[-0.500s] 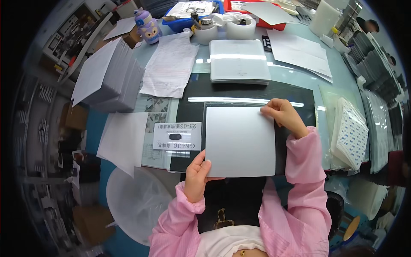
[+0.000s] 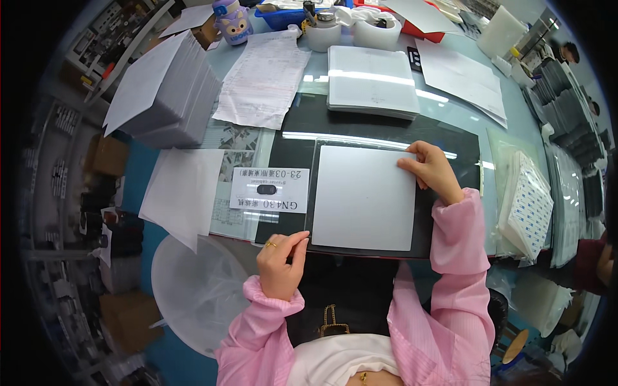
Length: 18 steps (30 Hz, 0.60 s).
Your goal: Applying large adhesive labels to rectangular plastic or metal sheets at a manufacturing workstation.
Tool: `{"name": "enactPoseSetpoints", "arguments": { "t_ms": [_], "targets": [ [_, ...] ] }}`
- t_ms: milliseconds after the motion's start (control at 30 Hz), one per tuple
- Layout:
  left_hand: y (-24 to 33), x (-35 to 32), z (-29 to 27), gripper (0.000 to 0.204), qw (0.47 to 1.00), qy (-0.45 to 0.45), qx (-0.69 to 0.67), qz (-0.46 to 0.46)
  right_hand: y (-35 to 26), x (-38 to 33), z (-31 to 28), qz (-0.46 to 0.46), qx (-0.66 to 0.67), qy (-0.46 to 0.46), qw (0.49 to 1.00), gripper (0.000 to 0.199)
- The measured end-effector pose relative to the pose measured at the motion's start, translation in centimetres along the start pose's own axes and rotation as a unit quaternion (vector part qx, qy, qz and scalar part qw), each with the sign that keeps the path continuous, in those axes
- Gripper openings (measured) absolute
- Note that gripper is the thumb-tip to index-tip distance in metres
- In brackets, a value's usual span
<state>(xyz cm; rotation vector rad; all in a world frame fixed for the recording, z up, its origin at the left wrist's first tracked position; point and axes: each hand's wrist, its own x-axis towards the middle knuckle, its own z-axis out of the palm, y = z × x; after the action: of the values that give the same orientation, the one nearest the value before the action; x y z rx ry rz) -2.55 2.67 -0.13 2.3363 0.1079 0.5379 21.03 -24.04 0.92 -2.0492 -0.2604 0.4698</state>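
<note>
Now both hands, left hand (image 2: 278,260) and right hand (image 2: 432,171), pinch white sheet (image 2: 364,198) corners

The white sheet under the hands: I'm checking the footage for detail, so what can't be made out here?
- Head view: the white sheet's upper right corner, covered by the right hand.
- Whether a clear film lies over it: glare.
- The left hand's fingertips at the lower left corner: curled under.

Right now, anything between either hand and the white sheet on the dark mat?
Nothing visible. The right hand already rests its fingertips on the white sheet at its top right corner. The left hand pinches at the lower left corner. The sheet lies flat on the dark mat with nothing on top.
</note>
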Motion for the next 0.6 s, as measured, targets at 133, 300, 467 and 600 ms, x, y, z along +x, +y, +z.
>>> {"name": "enactPoseSetpoints", "arguments": {
  "t_ms": [133, 300, 467, 600],
  "targets": [
    [-0.1, 0.2, 0.4, 0.016, 0.998, 0.052, -0.039, -0.01, -0.4, -0.2, -0.5, 0.01, -0.009, 0.016, 1.0, 0.022],
    [-1.0, -0.1, -0.1, 0.019, 0.998, 0.059, -0.03, -0.021, -0.2, -0.5, -0.8, 0.002, -0.025, 0.019, 1.0, 0.022],
    [1.2, 0.1, 0.5, 0.045, 0.98, -0.12, 0.08, 0.135, -0.5, -0.2, -0.2, 0.01, -0.052, 0.007, 0.999, 0.026],
    [2.2, -0.9, 2.1, 0.06, 0.96, -0.186, 0.121, 0.168, -0.3, -0.3, -0.3, -0.004, -0.037, 0.016, 0.999, 0.027]
  ]
}}
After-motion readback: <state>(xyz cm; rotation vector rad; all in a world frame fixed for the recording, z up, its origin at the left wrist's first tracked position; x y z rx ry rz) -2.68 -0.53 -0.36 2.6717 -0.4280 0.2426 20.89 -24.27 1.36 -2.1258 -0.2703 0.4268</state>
